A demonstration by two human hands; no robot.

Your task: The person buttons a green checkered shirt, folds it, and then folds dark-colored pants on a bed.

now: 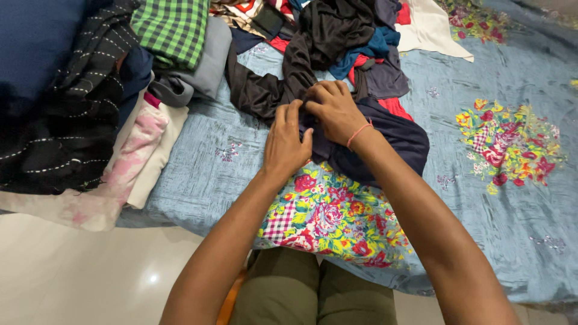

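Observation:
Both hands meet over a dark navy garment [391,141] lying on a blue bedsheet with flower patches [481,198]. My left hand [288,144] pinches the garment's edge with fingers curled. My right hand [333,110], a pink thread around its wrist, grips the same dark cloth right beside it. A long black garment [313,48] trails from under my hands toward the heap at the back.
A heap of mixed clothes [361,36] lies at the back centre. A stack with a green checked cloth [171,30], grey cloth and black stitched fabric [66,120] sits at the left. A white cloth [430,27] is at the back right. Pale floor tiles [90,277] lie below the bed edge.

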